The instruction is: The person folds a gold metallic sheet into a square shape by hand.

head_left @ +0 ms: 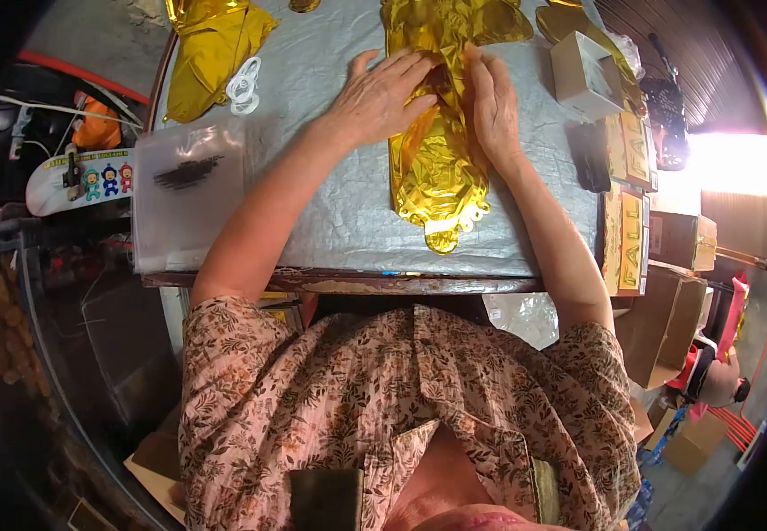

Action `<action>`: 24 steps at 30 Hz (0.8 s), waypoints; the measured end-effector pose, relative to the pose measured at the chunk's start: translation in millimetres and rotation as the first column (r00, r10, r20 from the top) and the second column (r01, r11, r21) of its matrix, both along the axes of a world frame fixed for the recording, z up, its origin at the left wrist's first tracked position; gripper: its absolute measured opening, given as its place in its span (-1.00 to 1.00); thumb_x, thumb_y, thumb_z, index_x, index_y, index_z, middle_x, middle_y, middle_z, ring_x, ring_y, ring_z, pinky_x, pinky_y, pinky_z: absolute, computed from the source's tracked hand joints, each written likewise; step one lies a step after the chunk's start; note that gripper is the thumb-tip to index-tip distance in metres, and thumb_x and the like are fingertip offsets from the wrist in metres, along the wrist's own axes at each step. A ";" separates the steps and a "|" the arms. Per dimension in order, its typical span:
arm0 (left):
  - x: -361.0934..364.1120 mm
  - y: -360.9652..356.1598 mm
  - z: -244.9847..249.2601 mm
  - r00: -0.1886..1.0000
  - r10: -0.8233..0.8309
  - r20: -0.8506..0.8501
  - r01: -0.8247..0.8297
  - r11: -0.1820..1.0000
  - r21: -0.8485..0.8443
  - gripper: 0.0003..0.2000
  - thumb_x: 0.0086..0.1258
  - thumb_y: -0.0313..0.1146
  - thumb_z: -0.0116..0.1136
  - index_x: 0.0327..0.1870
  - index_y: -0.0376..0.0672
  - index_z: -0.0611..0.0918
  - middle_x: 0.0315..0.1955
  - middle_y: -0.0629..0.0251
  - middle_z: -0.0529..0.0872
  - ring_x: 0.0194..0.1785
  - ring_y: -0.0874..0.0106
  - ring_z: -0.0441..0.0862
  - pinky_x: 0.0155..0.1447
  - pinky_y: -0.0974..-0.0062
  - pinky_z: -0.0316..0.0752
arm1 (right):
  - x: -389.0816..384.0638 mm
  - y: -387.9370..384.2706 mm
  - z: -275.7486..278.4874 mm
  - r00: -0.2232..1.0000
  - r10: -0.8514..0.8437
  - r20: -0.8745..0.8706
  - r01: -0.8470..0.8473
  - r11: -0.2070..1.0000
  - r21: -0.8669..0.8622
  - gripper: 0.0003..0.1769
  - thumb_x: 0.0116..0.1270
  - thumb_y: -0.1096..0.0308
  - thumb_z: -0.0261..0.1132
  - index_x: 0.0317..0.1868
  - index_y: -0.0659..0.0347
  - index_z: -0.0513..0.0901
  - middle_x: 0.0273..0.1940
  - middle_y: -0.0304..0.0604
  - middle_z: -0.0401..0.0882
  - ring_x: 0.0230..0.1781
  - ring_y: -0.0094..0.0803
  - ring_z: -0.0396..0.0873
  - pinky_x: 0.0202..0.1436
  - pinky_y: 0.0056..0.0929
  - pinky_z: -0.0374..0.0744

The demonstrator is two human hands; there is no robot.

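A flat, shiny gold foil balloon [441,177] lies lengthwise on the grey-covered table [330,203]. Its rounded lower end has small tabs and points toward me. My left hand [388,99] rests across the foil's left side, fingers stretched out over it. Along the right edge, my right hand [494,104] presses the foil with its fingers extended; its thumb side is partly hidden. Between the hands the foil is creased and drawn inward. More gold foil [211,62] is piled at the table's far left, beside a looped white ribbon [243,87].
A clear plastic bag [190,226] with thin black pieces lies at the left corner. An open white box [585,75] stands at right, near a dark object [589,155] and yellow boxes marked FALL [624,239]. Cardboard boxes [662,327] are stacked beyond the right edge.
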State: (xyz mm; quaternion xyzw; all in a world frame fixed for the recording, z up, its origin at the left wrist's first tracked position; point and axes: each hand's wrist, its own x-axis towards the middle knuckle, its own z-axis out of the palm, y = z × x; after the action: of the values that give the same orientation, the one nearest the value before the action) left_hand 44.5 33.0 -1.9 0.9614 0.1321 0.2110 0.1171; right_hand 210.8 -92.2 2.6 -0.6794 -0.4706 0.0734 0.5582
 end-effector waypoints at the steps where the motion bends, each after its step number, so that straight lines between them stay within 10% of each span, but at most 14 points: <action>1: 0.5 0.2 2.9 1.000 -0.003 -0.018 0.003 1.000 -0.018 -0.52 0.63 -0.05 0.10 0.38 -0.21 0.52 0.30 0.13 0.60 0.45 0.23 0.47 0.57 -0.02 0.06 | 1.2 -1.0 3.2 0.999 0.039 0.006 -0.039 0.999 -0.005 -0.52 0.71 0.18 -0.04 0.30 0.40 0.56 0.10 0.07 0.69 0.12 -0.21 0.62 0.27 -0.40 0.51; 5: 1.1 1.6 4.6 0.997 -0.008 -0.082 0.008 1.000 -0.001 -0.60 0.62 -0.07 0.12 0.21 -0.21 0.56 0.11 0.14 0.62 0.31 0.21 0.54 0.52 -0.03 0.11 | 8.3 -9.8 8.9 0.986 0.089 -0.138 -0.102 0.991 -0.090 -0.61 0.68 0.32 0.00 0.28 0.38 0.59 0.11 0.02 0.71 0.14 -0.23 0.66 0.27 -0.39 0.54; 10: 1.9 1.5 7.2 0.999 -0.011 -0.039 0.010 1.000 -0.009 -0.62 0.59 -0.08 0.16 0.20 -0.19 0.56 0.11 0.14 0.62 0.31 0.22 0.53 0.50 -0.03 0.12 | 11.1 -17.7 -12.5 0.931 0.157 0.329 -0.151 0.988 -0.044 -0.64 0.52 0.63 0.12 0.25 0.33 0.62 0.11 0.12 0.73 0.13 -0.10 0.75 0.20 -0.31 0.64; 24: 5.6 9.9 4.6 0.999 0.029 0.016 -0.027 0.991 -0.128 -0.55 0.57 -0.28 0.09 0.40 -0.26 0.45 0.26 -0.02 0.61 0.36 0.12 0.54 0.50 -0.03 0.15 | 0.8 -16.0 -7.6 0.802 0.217 0.557 -0.158 0.975 -0.154 -0.64 0.42 0.56 0.27 0.21 0.40 0.60 0.21 0.17 0.64 0.25 0.13 0.59 0.37 -0.11 0.57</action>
State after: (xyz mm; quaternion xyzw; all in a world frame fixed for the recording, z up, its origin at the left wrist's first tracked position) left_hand 50.1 42.9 2.6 0.9481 0.1579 0.2121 0.1768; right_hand 211.5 -108.1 -5.0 -0.6471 -0.6765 -0.0548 0.3472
